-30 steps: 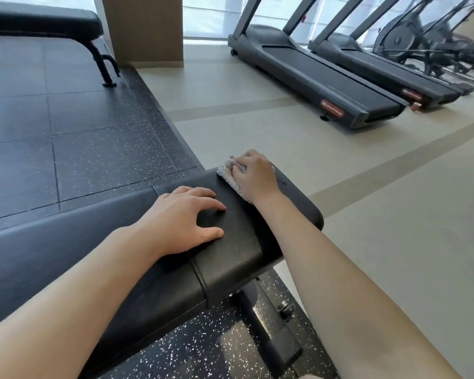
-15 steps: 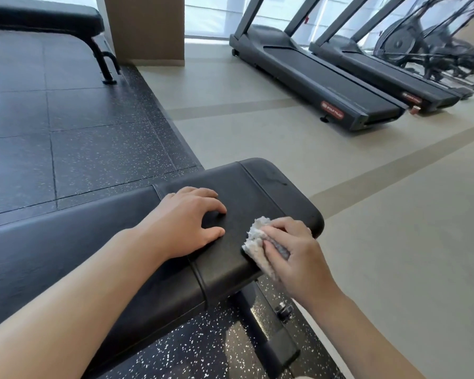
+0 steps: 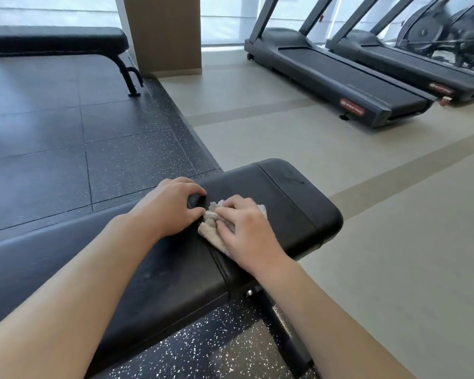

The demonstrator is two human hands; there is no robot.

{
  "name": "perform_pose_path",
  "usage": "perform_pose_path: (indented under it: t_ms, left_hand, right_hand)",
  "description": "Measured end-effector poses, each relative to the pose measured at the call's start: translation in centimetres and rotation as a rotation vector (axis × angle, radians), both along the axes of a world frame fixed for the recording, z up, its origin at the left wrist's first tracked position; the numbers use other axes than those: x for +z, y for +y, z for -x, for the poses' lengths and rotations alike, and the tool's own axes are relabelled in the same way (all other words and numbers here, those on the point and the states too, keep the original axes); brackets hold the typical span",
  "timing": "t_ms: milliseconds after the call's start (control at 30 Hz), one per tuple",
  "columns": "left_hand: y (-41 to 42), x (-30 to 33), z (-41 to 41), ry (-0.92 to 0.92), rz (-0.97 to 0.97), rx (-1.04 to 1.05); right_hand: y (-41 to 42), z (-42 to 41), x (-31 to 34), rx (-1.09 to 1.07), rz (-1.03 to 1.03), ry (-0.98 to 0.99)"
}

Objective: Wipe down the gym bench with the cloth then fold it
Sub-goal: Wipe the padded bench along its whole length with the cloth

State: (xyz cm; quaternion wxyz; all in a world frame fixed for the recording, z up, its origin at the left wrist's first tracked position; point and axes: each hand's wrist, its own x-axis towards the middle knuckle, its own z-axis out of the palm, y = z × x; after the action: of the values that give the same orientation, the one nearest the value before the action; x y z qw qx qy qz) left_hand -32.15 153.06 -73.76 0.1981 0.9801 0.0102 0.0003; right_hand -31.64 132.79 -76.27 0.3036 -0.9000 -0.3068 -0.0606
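Observation:
A black padded gym bench (image 3: 293, 203) runs from the lower left to the centre, ending in a rounded seat pad. A small crumpled off-white cloth (image 3: 211, 231) lies on the pad near the seam between the two cushions. My right hand (image 3: 246, 231) presses down on the cloth, fingers spread over it, covering most of it. My left hand (image 3: 167, 209) rests on the bench top just left of the cloth, fingers curled, thumb almost touching the cloth. It holds nothing.
A second black bench (image 3: 55, 42) stands at the far left on the dark rubber flooring (image 3: 66, 149). Two treadmills (image 3: 340, 77) sit at the back right on beige floor (image 3: 394, 242). A brown pillar (image 3: 164, 34) rises behind. The bench's metal leg (image 3: 279, 324) shows below.
My right hand swept the cloth from the bench's far edge to its near edge, then back onto the middle of the pad beside my left hand. My left hand stayed put.

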Motion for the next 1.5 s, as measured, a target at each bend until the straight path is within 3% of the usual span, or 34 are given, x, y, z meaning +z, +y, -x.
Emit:
perform_pose_path:
  t_ms: [167, 300, 433, 633, 833, 1000, 1167, 1333, 1500]
  left_hand:
    - [0.8, -0.1, 0.3, 0.008, 0.025, -0.012]
    - [0.7, 0.1, 0.1, 0.021, 0.017, -0.012]
    - [0.9, 0.4, 0.1, 0.006, 0.014, 0.003]
    - [1.7, 0.6, 0.5, -0.002, 0.025, 0.053]
    - [2.5, 0.7, 1.0, 0.038, -0.002, 0.074]
    - [3.2, 0.8, 0.9, 0.059, 0.001, 0.104]
    - [3.7, 1.0, 0.5, 0.072, -0.016, 0.189]
    - [4.5, 1.4, 0.5, 0.067, -0.054, 0.380]
    - [3.9, 1.1, 0.4, 0.068, -0.026, 0.325]
  right_hand:
    - [-5.1, 2.6, -0.5, 0.048, -0.062, -0.025]
    - [-6.2, -3.8, 0.3, -0.152, 0.016, 0.018]
    - [-1.6, -8.5, 0.7, -0.249, 0.052, 0.030]
    - [5.0, -4.0, 0.0, -0.067, 0.051, -0.008]
    - [-2.1, 1.1, -0.4, 0.082, -0.064, -0.013]
    - [-3.6, -5.1, -0.1, -0.088, -0.010, 0.022]
    - [4.0, -10.3, 0.4, -0.245, 0.082, 0.006]
    - [9.3, -6.9, -0.2, -0.004, 0.068, 0.028]
    - [1.2, -0.6, -0.4, 0.129, -0.058, 0.010]
